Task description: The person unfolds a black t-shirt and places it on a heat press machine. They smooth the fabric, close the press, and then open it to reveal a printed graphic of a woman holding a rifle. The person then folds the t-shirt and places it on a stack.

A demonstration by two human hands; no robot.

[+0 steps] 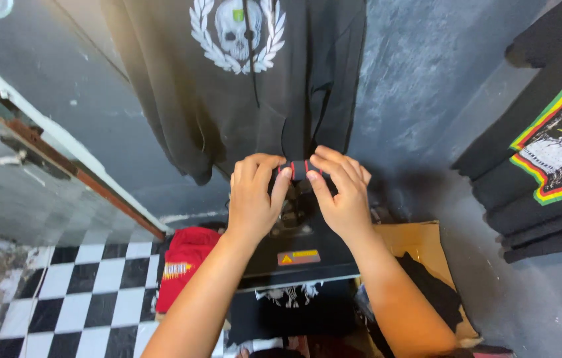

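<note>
Centre frame, handle: black grip with red bands [299,170], horizontal, at the top of a black heat press [297,248], just below the hanging hoodie's hem.
Left hand: left hand [253,199] was curled over the handle's left end, fingers closed round it, thumb pressing near the red band.
Right hand: right hand [342,193] was wrapped on the right end, fingers bent shut, fingertips almost meeting the left hand's.
Press: dark body under both hands, small orange and yellow warning label [298,257] on its front face.
Platen: black garment with white print [292,295] lay under the press, partly hidden by the forearms.
Hoodie: black hoodie [228,79] with white skull-and-wreath print hung on the grey wall [420,73] behind the handle.
Left of press: red garment [185,265] bunched beside it, over black-and-white checkered floor [88,298].
Right of press: brown cardboard box [420,248] with dark cloth inside.
Far right: stacked black shirts [546,166], one showing a red, yellow and green bordered print.
</note>
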